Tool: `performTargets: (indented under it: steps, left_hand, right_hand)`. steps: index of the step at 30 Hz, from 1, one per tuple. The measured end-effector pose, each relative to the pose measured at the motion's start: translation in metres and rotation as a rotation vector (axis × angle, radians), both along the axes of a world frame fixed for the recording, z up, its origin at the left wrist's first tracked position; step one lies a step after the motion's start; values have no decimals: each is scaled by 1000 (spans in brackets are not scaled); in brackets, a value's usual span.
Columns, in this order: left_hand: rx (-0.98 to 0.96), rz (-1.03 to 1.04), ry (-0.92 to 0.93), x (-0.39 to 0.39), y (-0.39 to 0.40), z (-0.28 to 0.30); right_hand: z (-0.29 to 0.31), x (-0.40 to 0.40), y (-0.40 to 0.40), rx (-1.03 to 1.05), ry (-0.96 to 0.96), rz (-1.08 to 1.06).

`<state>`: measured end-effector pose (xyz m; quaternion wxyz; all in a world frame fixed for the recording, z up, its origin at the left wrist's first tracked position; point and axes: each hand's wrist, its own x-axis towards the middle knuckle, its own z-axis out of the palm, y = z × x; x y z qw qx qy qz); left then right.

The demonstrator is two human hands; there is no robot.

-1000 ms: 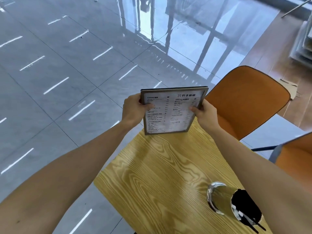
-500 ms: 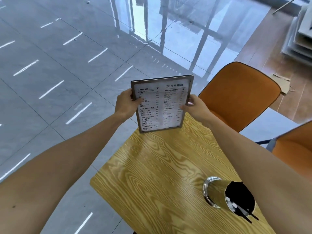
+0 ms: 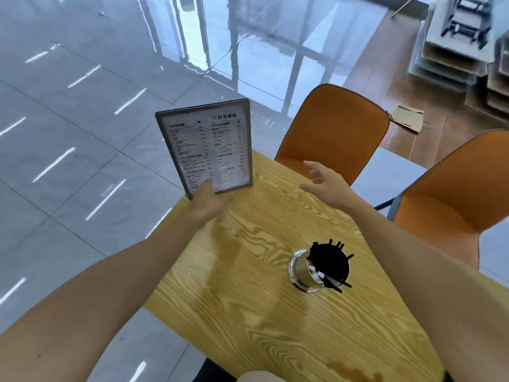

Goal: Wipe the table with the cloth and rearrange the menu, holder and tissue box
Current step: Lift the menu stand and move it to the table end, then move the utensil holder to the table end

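On the table (image 3: 248, 312) near the person, the glass holder (image 3: 305, 271) of black sticks stands free of both hands. Farther off, the left hand (image 3: 209, 201) grips the menu (image 3: 205, 146) by its lower edge, thumb on the face, other fingers hidden behind, holding it upright at the far corner. The right hand (image 3: 326, 183) hovers beside it, fingers spread, empty; the menu's print is too small to read.
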<state>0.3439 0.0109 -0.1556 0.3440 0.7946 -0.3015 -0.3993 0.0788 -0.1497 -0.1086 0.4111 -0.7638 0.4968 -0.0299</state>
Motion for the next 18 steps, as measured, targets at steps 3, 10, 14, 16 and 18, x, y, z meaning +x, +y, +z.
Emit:
performTargets:
  steps: [3,10,14,16,18]
  left_hand:
    - [-1,-203,59,-53,8,-3]
    - [-31,-508,252,-152,29,-19]
    - [-22,-544,299,-186,44,-33]
    - [-44,-538,312,-197,49,-36]
    - [-71,-505,326,-205,54,-38]
  right_hand:
    - [-1,-42,15,27,-40,-53]
    - [-24,-135,63,152,-151,-223]
    - [-50,-168,98,238,-99,-179]
    - [-63,-176,114,229,-61,-86]
    - [-72,-177,127,224,-56,-55]
